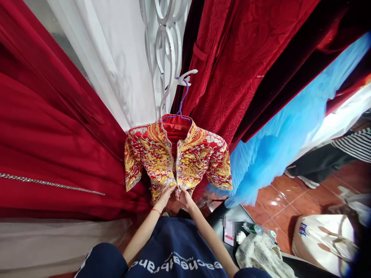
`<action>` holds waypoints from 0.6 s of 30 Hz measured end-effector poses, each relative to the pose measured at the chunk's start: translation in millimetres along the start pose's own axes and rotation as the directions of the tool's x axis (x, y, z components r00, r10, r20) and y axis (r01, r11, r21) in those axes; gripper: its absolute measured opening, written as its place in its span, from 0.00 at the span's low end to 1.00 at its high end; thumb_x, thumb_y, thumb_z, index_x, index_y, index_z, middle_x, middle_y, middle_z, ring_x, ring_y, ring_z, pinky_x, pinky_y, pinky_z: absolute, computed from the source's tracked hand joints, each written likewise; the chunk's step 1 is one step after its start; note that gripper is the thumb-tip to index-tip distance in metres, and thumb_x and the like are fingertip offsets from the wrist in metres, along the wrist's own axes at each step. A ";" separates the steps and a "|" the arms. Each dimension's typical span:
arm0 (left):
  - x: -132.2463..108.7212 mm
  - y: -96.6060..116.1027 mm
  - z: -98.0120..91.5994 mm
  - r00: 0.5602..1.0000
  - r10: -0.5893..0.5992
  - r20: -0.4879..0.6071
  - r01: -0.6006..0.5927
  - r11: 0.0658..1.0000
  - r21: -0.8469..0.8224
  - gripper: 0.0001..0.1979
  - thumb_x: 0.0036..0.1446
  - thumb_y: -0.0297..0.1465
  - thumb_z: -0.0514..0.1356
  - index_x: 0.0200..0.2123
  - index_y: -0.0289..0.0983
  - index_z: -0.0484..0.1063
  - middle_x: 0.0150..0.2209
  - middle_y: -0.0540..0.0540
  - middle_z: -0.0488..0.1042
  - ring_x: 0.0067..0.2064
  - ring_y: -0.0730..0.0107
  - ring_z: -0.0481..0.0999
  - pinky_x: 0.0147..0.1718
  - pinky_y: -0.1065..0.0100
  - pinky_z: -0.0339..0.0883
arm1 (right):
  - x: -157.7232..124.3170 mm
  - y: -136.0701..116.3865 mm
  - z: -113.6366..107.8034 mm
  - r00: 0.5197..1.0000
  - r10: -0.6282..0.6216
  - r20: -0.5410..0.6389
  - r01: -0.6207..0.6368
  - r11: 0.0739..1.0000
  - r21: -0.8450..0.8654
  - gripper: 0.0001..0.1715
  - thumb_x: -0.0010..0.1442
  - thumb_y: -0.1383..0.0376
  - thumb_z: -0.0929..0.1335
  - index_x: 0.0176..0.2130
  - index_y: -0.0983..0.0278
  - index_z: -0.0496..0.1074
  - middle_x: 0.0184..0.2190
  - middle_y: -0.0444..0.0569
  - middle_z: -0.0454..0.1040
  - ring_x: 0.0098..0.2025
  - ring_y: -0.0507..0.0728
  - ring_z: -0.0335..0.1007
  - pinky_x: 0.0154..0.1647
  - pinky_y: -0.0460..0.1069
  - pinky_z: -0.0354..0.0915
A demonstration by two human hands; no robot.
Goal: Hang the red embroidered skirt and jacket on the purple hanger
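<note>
A short red jacket (pixel 193 162) with gold and silver embroidery hangs in front of me on a purple hanger (pixel 182 101). The hanger's hook rests on a white decorative stand (pixel 184 80). Down the front, the jacket's two edges are parted at the collar and come close together at the hem. My left hand (pixel 165 195) pinches the lower front edge on the left side. Opposite it, my right hand (pixel 183 196) grips the other front edge, close to my left fingertips. Whatever fastener lies between the fingers is too small to make out.
Red curtains (pixel 58 116) hang to the left, and red garments (pixel 232 69) and a blue tulle dress (pixel 269 143) to the right. A black seat (pixel 222 218) at lower right holds a phone (pixel 228 233), a bottle (pixel 252 227) and cloth. A cream bag (pixel 321 235) and another person's legs (pixel 319 160) are beyond.
</note>
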State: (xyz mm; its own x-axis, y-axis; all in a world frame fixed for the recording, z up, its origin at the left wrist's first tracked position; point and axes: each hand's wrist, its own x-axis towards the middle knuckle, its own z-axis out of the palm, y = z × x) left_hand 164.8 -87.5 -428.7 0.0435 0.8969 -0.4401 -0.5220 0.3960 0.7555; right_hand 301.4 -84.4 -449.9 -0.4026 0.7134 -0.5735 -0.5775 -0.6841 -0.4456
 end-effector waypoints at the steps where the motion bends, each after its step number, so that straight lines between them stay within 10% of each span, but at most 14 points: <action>1: 0.7 2.8 -0.7 1.000 0.013 -0.001 -0.013 1.000 -0.005 0.16 0.42 0.37 0.72 0.31 0.35 0.76 0.40 0.41 0.81 0.53 0.58 0.77 0.59 0.59 0.63 | -0.7 -0.2 -0.2 1.000 0.014 0.006 -0.014 1.000 0.004 0.14 0.62 0.58 0.68 0.29 0.65 0.70 0.21 0.44 0.72 0.22 0.48 0.66 0.25 0.42 0.62; 7: 4.3 11.0 4.2 0.998 0.038 0.050 -0.038 0.999 0.008 0.19 0.44 0.40 0.72 0.37 0.35 0.76 0.47 0.37 0.79 0.53 0.55 0.77 0.57 0.56 0.65 | -9.4 6.5 -7.1 0.998 0.049 -0.034 -0.048 0.998 0.042 0.10 0.62 0.62 0.67 0.30 0.65 0.70 0.23 0.46 0.75 0.22 0.50 0.69 0.24 0.43 0.63; 18: 0.0 6.2 24.0 0.996 0.007 0.085 -0.024 0.980 0.197 0.19 0.39 0.44 0.73 0.22 0.34 0.74 0.22 0.46 0.75 0.25 0.69 0.74 0.29 0.68 0.66 | -1.4 9.0 3.7 0.986 -0.074 -0.146 0.094 0.987 0.132 0.03 0.57 0.69 0.71 0.31 0.64 0.72 0.28 0.47 0.78 0.28 0.50 0.73 0.30 0.44 0.67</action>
State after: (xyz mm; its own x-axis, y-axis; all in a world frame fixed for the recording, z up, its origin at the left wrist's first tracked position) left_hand 182.0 -80.4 -412.4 0.1122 0.9133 -0.3915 -0.3447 0.4052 0.8468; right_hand 294.2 -91.0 -450.5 -0.2504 0.7323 -0.6333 -0.7014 -0.5881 -0.4027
